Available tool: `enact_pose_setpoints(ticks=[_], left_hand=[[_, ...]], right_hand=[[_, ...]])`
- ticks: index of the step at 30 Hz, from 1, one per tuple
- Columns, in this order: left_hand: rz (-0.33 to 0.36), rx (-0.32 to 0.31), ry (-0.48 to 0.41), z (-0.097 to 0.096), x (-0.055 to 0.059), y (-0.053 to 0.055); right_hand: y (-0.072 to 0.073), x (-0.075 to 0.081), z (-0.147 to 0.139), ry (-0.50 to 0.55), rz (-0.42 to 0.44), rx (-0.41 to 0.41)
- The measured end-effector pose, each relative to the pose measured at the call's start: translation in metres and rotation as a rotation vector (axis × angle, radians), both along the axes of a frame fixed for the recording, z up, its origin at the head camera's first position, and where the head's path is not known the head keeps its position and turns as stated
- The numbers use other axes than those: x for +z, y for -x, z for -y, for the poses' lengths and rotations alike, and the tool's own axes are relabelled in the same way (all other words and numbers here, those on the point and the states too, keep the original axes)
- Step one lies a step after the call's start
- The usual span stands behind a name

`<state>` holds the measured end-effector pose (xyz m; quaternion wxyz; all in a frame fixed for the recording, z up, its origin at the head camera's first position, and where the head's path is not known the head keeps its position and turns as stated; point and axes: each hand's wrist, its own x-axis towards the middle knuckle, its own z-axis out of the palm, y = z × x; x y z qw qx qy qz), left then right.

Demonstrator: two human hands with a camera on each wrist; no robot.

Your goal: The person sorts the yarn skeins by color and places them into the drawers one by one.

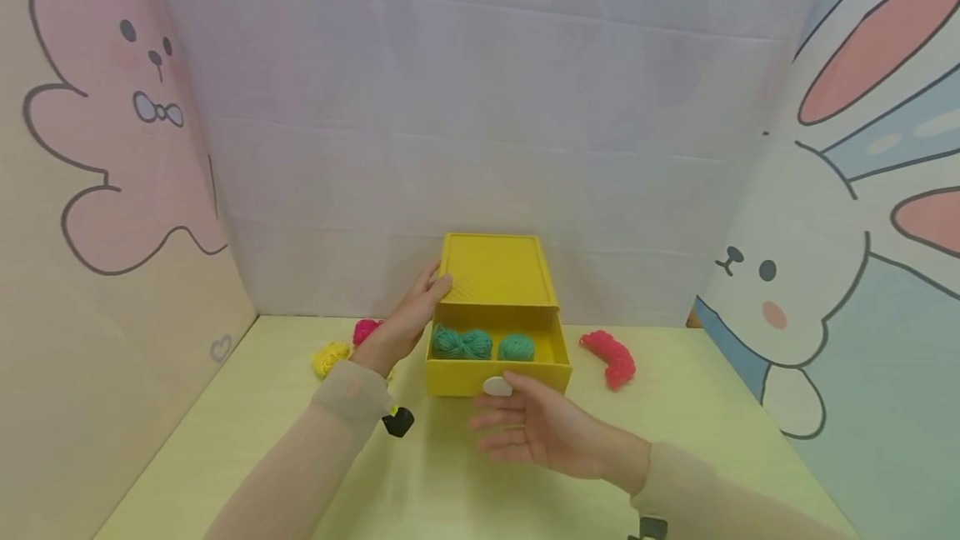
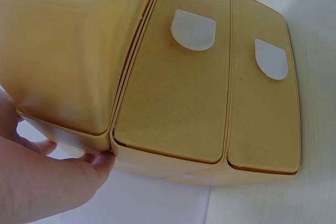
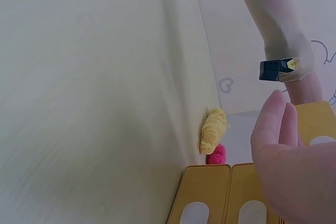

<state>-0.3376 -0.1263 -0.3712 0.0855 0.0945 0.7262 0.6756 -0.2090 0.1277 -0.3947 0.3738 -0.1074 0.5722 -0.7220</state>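
Observation:
A yellow drawer chest (image 1: 495,269) stands against the back wall. Its top drawer (image 1: 450,379) is pulled out and holds two green yarn bundles, a tied skein (image 1: 462,344) and a rounder ball (image 1: 516,347). My left hand (image 1: 401,327) grips the chest's upper left side, thumb at the edge; in the left wrist view, two closed drawers with white tabs (image 2: 194,31) lie beside the pulled-out one. My right hand (image 1: 551,432) is in front of the drawer, fingers extended, thumb close to its white tab (image 1: 497,387). Whether the thumb touches it, I cannot tell.
Yellow yarn (image 1: 328,358) and a magenta yarn ball (image 1: 366,330) lie left of the chest, partly behind the left arm. A pinkish-red yarn skein (image 1: 611,359) lies to its right. Walls printed with cartoon animals border the pale table (image 1: 690,407).

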Motion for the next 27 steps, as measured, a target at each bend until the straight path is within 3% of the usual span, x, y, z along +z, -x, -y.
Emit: enact_pose_setpoints(ticks=[14, 27], left_hand=[[0.009, -0.005, 0.007, -0.001, 0.001, 0.000], [0.018, -0.004, 0.011, -0.001, 0.002, -0.001]], right_hand=[[0.021, -0.005, 0.002, -0.025, -0.078, -0.063], [0.050, -0.006, 0.007, -0.053, -0.133, -0.099]])
